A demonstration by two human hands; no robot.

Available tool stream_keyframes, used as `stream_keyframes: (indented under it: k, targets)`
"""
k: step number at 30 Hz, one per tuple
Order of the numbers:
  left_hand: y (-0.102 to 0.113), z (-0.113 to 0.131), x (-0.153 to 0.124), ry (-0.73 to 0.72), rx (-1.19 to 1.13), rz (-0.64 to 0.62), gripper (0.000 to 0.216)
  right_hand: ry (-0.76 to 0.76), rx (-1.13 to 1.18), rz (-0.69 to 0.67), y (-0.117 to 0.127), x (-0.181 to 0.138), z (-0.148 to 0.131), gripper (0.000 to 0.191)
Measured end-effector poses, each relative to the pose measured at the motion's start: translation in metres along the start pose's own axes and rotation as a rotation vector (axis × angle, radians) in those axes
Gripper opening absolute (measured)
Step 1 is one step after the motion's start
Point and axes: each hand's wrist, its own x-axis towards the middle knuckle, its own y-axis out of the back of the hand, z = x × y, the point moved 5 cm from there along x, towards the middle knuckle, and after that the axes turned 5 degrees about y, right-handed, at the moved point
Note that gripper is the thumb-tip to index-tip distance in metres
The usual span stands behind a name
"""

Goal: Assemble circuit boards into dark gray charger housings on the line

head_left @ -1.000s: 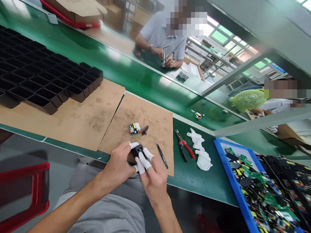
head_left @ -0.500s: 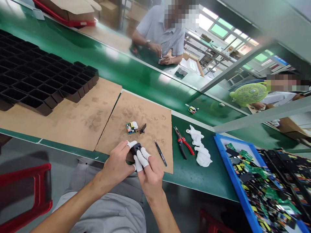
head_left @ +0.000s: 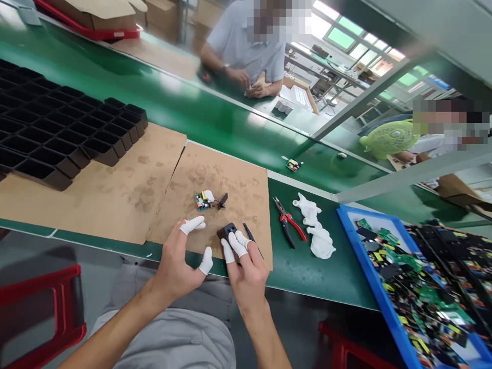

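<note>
Pinching a black housing (head_left: 226, 232) over the near part of the cardboard (head_left: 248, 187), the right hand (head_left: 248, 266) seems to steady it; the left hand (head_left: 177, 266), fingers spread, holds nothing. Tweezers (head_left: 248, 230) and a circuit board (head_left: 202, 200) lie on the cardboard, probably for easy reach.

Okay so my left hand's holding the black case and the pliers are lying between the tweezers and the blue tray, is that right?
Not quite: the head view shows the black case in your right hand, not your left hand. The pliers do lie between the tweezers and the blue tray.
</note>
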Motion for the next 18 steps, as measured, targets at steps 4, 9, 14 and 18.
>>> stream_keyframes:
  k: [4,9,14,18]
  targets:
    - [0.0,-0.002,0.001,0.03,0.034,-0.009,0.039,-0.303,0.263,0.247,0.004,0.0,0.018,0.024]
    - [-0.002,-0.003,-0.003,0.001,0.071,-0.029,0.033,-0.623,0.603,0.482,0.003,-0.004,0.035,0.035]
    - [-0.005,-0.005,-0.006,-0.049,0.095,-0.025,0.032,-0.776,0.819,0.587,-0.004,-0.009,0.035,0.029]
    - [-0.005,-0.004,-0.005,-0.057,0.104,-0.03,0.032,-0.828,0.883,0.591,-0.009,-0.008,0.028,0.031]
